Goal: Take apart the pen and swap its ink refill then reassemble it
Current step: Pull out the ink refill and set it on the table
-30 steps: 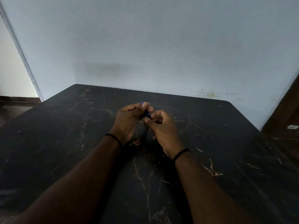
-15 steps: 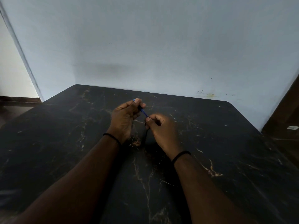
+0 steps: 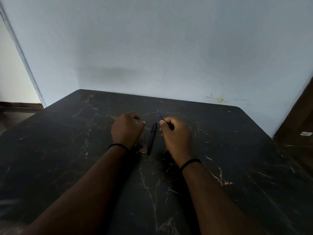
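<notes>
A black pen barrel [image 3: 152,139] lies on the dark marble table [image 3: 237,150] between my two hands, pointing away from me. My right hand [image 3: 176,136] pinches a thin blue ink refill [image 3: 160,115] between thumb and forefinger, and the refill's tip sticks up and away to the left. My left hand [image 3: 127,130] hovers just left of the barrel with its fingers curled in. A small glint shows at its fingertips, and I cannot tell whether it holds a part. Neither hand touches the barrel.
The table butts against a pale blue wall [image 3: 169,56] at the back. Its right corner [image 3: 240,109] is rounded, with a dark wooden door or panel [image 3: 298,119] beyond it. Dark floor [image 3: 15,114] shows at the left.
The hands have drawn apart. The blue refill has left my left hand and stays in my right hand, and the black barrel now shows on the table between the hands.
</notes>
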`<state>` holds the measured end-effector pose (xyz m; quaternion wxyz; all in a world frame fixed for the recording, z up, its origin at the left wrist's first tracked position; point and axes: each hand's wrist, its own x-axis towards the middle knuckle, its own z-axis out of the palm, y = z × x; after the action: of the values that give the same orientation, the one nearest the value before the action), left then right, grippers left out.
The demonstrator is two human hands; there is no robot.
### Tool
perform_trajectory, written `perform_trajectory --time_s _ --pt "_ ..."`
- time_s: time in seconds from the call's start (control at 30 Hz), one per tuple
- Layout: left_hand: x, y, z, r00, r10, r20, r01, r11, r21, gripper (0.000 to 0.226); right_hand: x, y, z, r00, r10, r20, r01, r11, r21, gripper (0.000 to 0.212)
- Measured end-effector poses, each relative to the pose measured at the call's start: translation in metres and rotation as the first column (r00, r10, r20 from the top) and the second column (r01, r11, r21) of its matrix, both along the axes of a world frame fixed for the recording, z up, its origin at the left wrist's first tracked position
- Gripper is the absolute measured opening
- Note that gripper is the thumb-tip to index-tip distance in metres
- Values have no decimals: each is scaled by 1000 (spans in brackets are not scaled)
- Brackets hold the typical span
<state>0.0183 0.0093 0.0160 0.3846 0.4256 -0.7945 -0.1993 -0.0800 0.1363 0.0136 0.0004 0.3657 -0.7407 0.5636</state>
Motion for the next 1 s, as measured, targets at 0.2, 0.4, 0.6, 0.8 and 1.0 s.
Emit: perform_trajectory --time_s 0.2,0.4,0.6,0.8,1.0 --pt "0 0 -1 968 -14 249 26 999 -44 27 0 0 -1 1000 -9 20 9 1000 -16 22" --pt "-1 0 -1 957 20 291 28 987 -159 23 0 -1 0 997 -34 70 38 998 -55 19" --pt "-1 6 1 987 10 163 20 983 -181 15 0 0 2 996 -34 87 43 994 -105 13" --pt "-7 26 9 920 -378 -107 338 900 -275 32 -1 2 8 989 -54 138 82 975 -207 14" --pt "-17 41 5 836 -540 -90 516 833 -200 38 -1 3 15 972 16 233 79 915 -396 11"
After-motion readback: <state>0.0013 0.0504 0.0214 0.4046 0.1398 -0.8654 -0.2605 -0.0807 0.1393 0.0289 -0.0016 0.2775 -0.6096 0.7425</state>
